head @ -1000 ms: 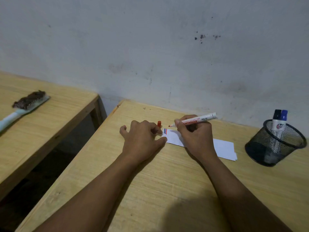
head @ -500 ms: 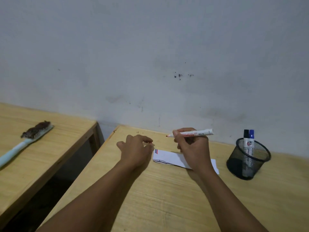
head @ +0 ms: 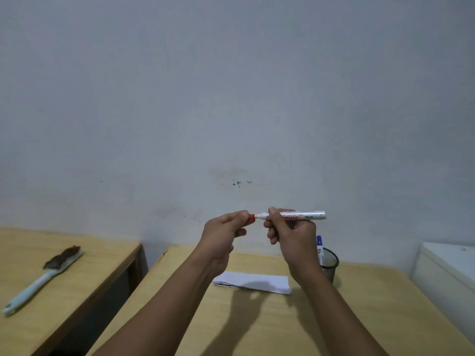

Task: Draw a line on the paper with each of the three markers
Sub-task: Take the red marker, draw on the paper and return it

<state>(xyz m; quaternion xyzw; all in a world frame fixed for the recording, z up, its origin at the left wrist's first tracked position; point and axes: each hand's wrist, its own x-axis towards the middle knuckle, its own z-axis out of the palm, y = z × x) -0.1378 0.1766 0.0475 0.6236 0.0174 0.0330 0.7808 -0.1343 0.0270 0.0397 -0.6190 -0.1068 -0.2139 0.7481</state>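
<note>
My right hand (head: pixel 289 235) grips a white marker (head: pixel 303 216) held level in the air, its red tip pointing left. My left hand (head: pixel 223 233) pinches the red cap (head: pixel 252 218) right at that tip. Both hands are raised well above the wooden table (head: pixel 257 325). The white paper (head: pixel 254 280) lies flat on the table below them, with short marks at its left end. A blue-capped marker (head: pixel 319 249) stands in the black mesh cup (head: pixel 330 265) behind my right wrist. Any other marker in the cup is hidden.
A second wooden table (head: pixel 51 291) on the left carries a light-blue brush (head: pixel 43 277) with dark bristles. A gap separates the two tables. A white box-like object (head: pixel 447 268) sits at the right edge. A grey wall stands close behind.
Both hands rose off the paper and came together in the air. The left hand picked up the red cap and brought it to the marker's tip. The camera tilted up.
</note>
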